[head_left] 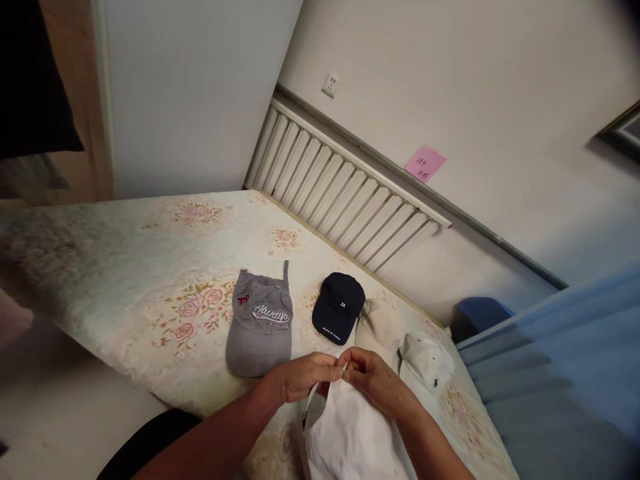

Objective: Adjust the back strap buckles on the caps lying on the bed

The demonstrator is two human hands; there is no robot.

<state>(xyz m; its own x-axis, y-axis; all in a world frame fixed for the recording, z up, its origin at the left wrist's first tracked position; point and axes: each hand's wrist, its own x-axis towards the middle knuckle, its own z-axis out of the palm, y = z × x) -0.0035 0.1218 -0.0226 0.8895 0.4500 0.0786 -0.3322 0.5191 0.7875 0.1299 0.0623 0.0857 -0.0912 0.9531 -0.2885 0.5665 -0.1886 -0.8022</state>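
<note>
A white baseball cap hangs from both hands at the lower middle, its back strap opening facing left. My left hand pinches the cap's edge near the strap, fingertips pressed together. Right beside it, my right hand also pinches the cap, and the fingertips of both hands nearly meet. On the bed beyond lie a grey cap with white lettering, its strap undone, and a navy cap. To their right are a beige cap and an off-white cap, the beige one partly hidden.
The caps lie on a bed with a floral cover. Behind it a white radiator runs along the wall, with a pink note above. A blue curtain hangs at the right, near a dark blue object.
</note>
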